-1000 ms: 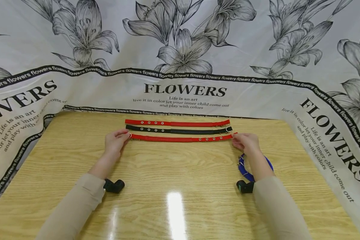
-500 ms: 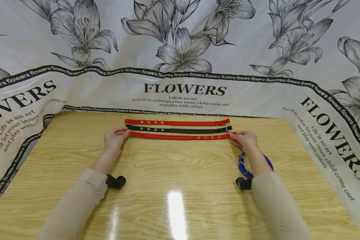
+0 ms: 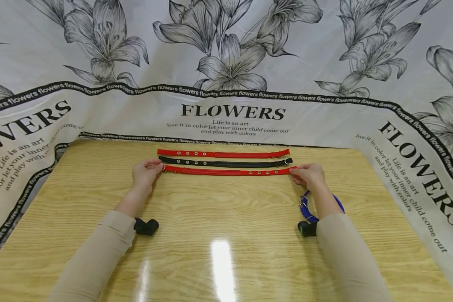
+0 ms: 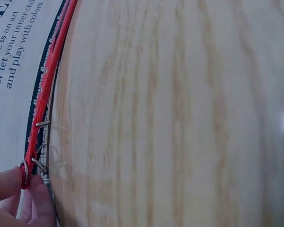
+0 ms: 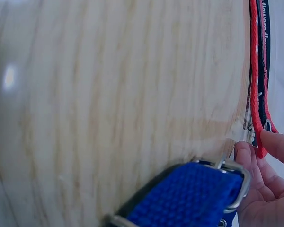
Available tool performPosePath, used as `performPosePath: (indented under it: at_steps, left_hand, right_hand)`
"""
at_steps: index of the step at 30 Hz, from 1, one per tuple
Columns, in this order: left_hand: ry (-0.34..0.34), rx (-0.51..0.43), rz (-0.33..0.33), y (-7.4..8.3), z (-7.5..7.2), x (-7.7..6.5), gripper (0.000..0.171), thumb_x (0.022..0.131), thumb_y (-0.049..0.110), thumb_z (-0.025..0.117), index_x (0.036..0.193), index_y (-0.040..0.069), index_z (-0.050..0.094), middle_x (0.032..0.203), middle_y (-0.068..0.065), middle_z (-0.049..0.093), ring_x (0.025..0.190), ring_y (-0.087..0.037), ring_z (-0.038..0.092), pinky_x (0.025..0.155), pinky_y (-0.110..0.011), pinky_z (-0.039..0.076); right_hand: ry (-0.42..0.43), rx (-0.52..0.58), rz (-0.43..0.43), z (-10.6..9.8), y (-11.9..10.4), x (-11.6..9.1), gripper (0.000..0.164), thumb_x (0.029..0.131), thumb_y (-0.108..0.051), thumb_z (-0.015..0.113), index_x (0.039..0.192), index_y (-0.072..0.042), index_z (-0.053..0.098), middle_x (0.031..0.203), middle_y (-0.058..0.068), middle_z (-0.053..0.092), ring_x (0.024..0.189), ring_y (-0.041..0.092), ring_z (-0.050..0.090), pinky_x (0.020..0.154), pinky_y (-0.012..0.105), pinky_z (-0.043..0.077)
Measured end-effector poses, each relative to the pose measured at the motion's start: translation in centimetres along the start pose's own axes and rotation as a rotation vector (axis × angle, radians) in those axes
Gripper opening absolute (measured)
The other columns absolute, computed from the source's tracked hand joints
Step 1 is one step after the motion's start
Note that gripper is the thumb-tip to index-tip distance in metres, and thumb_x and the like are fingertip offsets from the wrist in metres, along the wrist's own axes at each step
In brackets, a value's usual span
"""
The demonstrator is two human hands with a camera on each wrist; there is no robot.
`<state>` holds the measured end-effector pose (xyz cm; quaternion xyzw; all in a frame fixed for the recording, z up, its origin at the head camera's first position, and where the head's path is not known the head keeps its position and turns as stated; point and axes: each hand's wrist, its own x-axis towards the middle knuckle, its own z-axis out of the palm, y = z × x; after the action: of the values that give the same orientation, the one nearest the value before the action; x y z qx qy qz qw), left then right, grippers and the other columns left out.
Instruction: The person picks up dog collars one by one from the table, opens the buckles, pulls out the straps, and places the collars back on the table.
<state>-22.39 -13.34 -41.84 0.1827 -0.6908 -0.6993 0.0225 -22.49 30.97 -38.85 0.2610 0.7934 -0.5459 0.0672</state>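
Flower-printed cloth (image 3: 234, 67) hung behind a wood-grain table (image 3: 226, 201), its lower band lettered "FLOWERS". From the head view, three straps lay side by side near the table's far edge: a rear red strap (image 3: 245, 155), a black strap (image 3: 238, 165) between, and a front red strap (image 3: 211, 171) stretched nearest the person. The left hand (image 3: 144, 175) pinched the front red strap's left end, and the right hand (image 3: 311, 175) pinched its right end. A blue collar (image 3: 304, 209), curved into a loop, lay partly hidden beneath the right forearm. In the left wrist view, thumb and fingers gripped the strap's end beside a metal ring (image 4: 23, 173). In the right wrist view, thumb and fingers held the opposite tip, while the blue collar's silver buckle (image 5: 246, 182) showed just beside the hand.
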Motion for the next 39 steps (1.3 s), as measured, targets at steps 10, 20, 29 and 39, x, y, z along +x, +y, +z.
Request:
performPosePath:
  at_steps: [10,20,29,39]
  left_hand:
    - [0.009,0.029,-0.05,0.2,-0.7,0.1,0.031,0.089,0.004,0.061,0.117,-0.008,0.057,0.074,0.009,0.059,0.069,-0.001,0.056,0.063,-0.014,0.048]
    - [-0.011,-0.06,-0.099,1.7,-2.4,-0.7,0.038,0.089,0.005,0.061,0.124,-0.008,0.05,0.07,0.01,0.06,0.063,-0.003,0.058,0.054,-0.016,0.047]
    - [-0.033,-0.119,-0.079,3.1,-3.1,-1.6,0.027,0.089,0.003,0.06,0.115,-0.003,0.054,0.074,0.01,0.059,0.067,-0.001,0.057,0.059,-0.016,0.049]
    - [-0.158,-0.005,-0.026,4.1,-1.7,-2.7,0.037,0.09,0.01,0.061,0.123,-0.003,0.051,0.09,0.005,0.056,0.08,-0.006,0.056,0.068,-0.019,0.05]
  right_hand:
    - [-0.022,0.036,0.029,-0.5,-0.3,-0.4,0.018,0.085,-0.005,0.066,0.1,0.002,0.058,0.061,-0.005,0.062,0.053,0.007,0.06,0.057,0.021,0.054]
    - [-0.095,0.034,-0.001,-1.9,-0.9,-1.7,0.031,0.088,-0.009,0.064,0.113,0.005,0.054,0.065,-0.003,0.064,0.06,0.009,0.063,0.064,0.024,0.056]
    - [-0.074,-0.048,-0.082,-4.4,-0.2,-2.1,0.04,0.09,-0.017,0.061,0.121,0.006,0.049,0.07,-0.013,0.061,0.066,0.006,0.063,0.068,0.025,0.055]
    - [-0.071,-0.203,-0.181,-7.7,0.8,-2.8,0.052,0.091,-0.026,0.061,0.127,0.009,0.046,0.075,-0.021,0.058,0.071,0.002,0.06,0.069,0.023,0.055]
